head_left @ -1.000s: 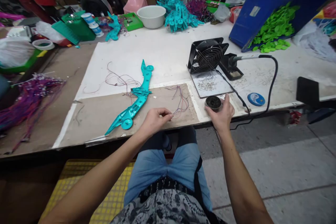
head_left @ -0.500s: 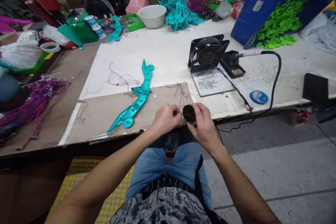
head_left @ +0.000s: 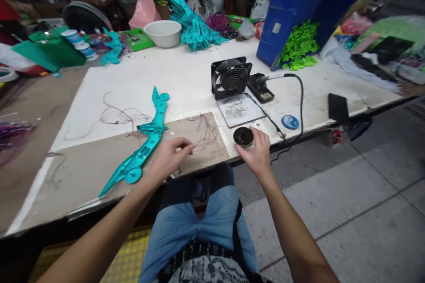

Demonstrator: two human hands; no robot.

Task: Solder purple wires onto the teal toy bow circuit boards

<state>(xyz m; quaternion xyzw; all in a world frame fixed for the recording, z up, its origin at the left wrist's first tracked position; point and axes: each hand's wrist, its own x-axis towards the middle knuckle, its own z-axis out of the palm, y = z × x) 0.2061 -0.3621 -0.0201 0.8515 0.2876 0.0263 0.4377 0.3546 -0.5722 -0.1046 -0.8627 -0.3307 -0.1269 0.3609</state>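
the hands have parted: the right hand (head_left: 257,155) has carried the small round dark tin (head_left: 243,136) back to the white table edge (head_left: 299,130), seemingly resting there; the left hand (head_left: 168,158) pinches thin coloured wires (head_left: 202,135).

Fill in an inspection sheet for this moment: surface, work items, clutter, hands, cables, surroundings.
Surface: white table with a brown board at the near edge.
Work items: thin wires on the board; small round black tin; long teal plastic part.
Clutter: desk fan, soldering iron stand, blue disc, white bowl, green plastic pieces.
Hands: left hand pinches the wires; right hand holds the tin at the table edge.
Cables: black cord loops from the soldering iron over the edge.
Surroundings: another person sits behind the table; grey tiled floor.
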